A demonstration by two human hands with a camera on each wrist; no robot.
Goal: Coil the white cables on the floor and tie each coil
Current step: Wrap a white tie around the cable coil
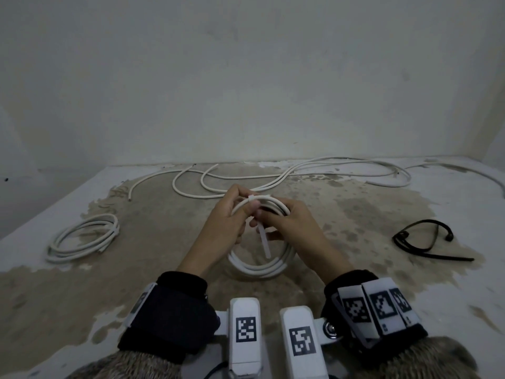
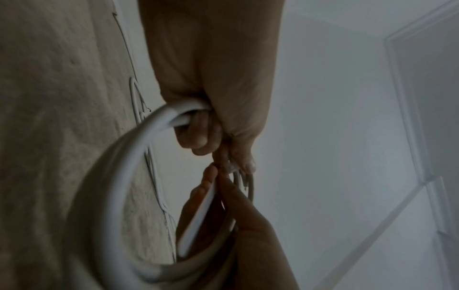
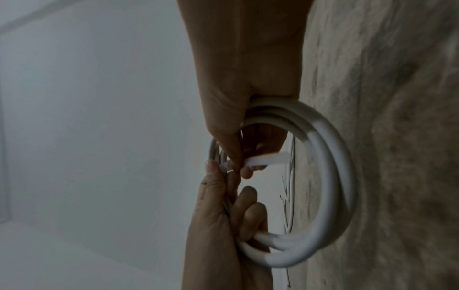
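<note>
I see the left hand [image 1: 224,222] curled around the far rim of the white cable coil [image 1: 262,266], held centre-scene above the floor [image 1: 82,296]. The right hand [image 1: 289,228] grips the rim and pinches the white tie strip [image 1: 264,242]. A tied coil [image 1: 82,239] lies left; loose white cables [image 1: 300,173] lie far.

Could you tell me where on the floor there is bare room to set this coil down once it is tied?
Bare floor lies between the finished coil on the left and the hands, and between the held coil and the black cord on the right. The far strip by the wall is crowded with loose cables.
</note>
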